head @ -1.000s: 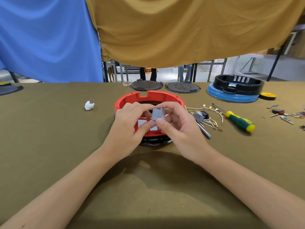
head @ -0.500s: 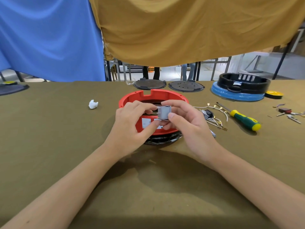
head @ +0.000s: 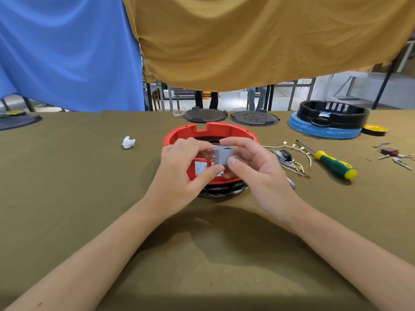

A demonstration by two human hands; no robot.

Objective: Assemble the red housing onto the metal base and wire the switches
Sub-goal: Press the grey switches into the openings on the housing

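Head cam: both hands, left (head: 179, 173) and right (head: 258, 169), pinch a small grey boxy switch (head: 222, 156), now rotated w/ metal prongs facing left, prob. being oriented for fitting. Just behind, the glossy red housing (head: 211, 135) sits on the dark metal base (head: 222, 190), mid-bench (head: 67, 187). Wires (head: 294, 162) lie right.

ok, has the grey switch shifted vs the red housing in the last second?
Barely. The grey switch stays over the red housing's near side, pinched by left hand and right hand; it has turned in their grip.
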